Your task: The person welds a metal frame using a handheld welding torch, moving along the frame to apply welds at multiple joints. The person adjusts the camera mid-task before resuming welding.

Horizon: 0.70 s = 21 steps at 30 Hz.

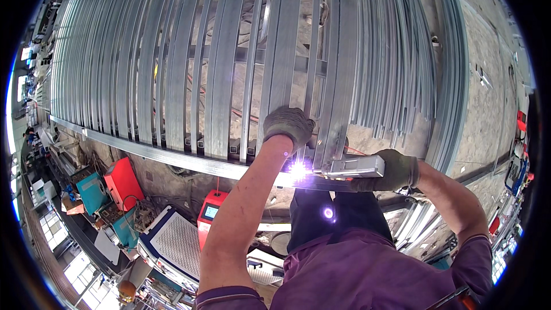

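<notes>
My right hand (396, 171), in a dark work glove, is closed round a pale grey handheld welding gun (356, 167). The gun's tip points left at a bright purple-white welding glare (298, 171) on the near metal rail (172, 158). Just beyond the glare, my gloved left hand (287, 125) rests over a wide steel tube (281, 51). Its fingers curl to the right onto a narrow steel tube (314, 74). The glare washes out the joint where the tubes meet the rail.
Many parallel tubes run away from the rail, with a crossbar (252, 55) beneath. Loose thin tubes (390, 51) lie to the right. At lower left stand a red machine with a screen (211, 212), a red box (123, 183) and a white-and-blue case (175, 241). Cables trail on the floor.
</notes>
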Available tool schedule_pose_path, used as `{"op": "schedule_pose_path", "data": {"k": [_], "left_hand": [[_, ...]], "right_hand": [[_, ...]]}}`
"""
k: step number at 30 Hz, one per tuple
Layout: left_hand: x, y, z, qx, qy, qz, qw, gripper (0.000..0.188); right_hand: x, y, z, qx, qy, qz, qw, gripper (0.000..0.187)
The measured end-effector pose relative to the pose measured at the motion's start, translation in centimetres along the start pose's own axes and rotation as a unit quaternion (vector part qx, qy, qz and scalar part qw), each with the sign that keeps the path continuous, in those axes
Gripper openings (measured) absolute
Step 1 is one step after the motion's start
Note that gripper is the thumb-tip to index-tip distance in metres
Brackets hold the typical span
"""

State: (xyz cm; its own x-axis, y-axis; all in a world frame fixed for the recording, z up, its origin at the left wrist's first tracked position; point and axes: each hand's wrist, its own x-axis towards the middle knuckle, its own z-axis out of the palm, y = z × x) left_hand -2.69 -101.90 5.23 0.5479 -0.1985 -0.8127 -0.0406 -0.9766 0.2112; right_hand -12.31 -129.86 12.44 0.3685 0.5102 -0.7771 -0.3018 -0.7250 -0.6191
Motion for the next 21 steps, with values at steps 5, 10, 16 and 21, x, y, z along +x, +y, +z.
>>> {"op": "schedule_pose_path", "data": {"k": [5, 10, 16, 21], "left_hand": [[-0.5, 0.3, -0.9, 0.003, -0.028, -0.001, 1.000, 0.058], [0.2, -0.2, 0.1, 0.007, -0.003, 0.006, 1.000, 0.058], [0.0, 0.1, -0.2, 0.013, -0.005, 0.006, 1.000, 0.058], [-0.3, -0.3, 0.3, 0.006, 0.025, 0.015, 1.000, 0.061]], "right_hand": [[-0.4, -0.2, 0.0, 0.013, 0.014, -0.024, 1.000, 0.052], [0.1, 1.9, 0.7, -0.027, 0.008, -0.058, 0.998, 0.056], [-0.3, 1.2, 0.6, -0.003, 0.001, -0.004, 1.000, 0.059], [-1.9, 0.5, 1.1, 0.027, 0.059, -0.096, 0.993, 0.063]]}}
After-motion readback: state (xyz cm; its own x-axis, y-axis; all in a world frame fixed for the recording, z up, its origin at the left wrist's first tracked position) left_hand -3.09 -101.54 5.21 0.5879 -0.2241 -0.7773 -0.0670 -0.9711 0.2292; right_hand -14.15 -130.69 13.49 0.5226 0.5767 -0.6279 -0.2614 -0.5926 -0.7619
